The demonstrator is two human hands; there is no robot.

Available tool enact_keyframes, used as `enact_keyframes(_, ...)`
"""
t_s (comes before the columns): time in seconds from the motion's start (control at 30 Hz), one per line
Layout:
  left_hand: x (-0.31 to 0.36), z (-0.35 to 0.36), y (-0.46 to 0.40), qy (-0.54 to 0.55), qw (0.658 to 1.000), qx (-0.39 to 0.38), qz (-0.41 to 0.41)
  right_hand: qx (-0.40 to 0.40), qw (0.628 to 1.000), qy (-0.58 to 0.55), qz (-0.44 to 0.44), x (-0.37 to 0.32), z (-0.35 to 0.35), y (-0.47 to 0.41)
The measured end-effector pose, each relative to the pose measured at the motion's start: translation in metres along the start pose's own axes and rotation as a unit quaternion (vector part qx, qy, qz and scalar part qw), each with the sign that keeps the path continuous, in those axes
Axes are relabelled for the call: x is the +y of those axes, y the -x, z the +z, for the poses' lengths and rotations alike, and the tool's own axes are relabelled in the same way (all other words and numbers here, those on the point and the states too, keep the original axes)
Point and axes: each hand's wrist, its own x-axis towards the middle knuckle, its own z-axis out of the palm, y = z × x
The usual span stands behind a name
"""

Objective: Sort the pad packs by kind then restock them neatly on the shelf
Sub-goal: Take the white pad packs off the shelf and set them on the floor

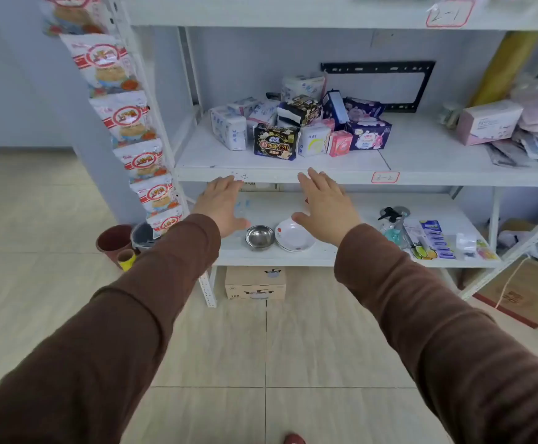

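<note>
Both hands empty, fingers spread, palms down: left hand [221,205] and right hand [325,206] hover just below the front edge of the middle shelf [261,161], not touching any pack.

Pad packs sit in a loose heap mid-shelf, left of the board seam, toward the back, w/ bare board in front and to the left. Kinds mixed: white packs [229,128] at the heap's left, black pack [275,142] at the front, a second black pack [298,112] tilted on top behind it, pink pack [340,143] and purple pack [368,133] at the right, dark blue box [334,107] upended behind.

Orientation: front black pack stands upright, face toward the front edge, long axis roughly along that edge. White packs on the left stand w/ an end panel facing out, long axis running front-to-back. Others lean at odd angles.

Step in hand, prob.: reach in and start pulling kinds apart. Do it well: lift top packs first so the heap doesn't slide, group whites on the bare left side, blacks together, pink/purple on the right; set each upright, faces to the front edge, long axes parallel.
</note>
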Motion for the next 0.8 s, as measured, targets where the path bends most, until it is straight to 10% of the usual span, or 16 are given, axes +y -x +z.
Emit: enact_keyframes(0.8,-0.092,0.001,-0.178,0.063,0.996,0.058,-0.025,0.062,0.997,-0.037,-0.024,0.002,0.042,-0.218)
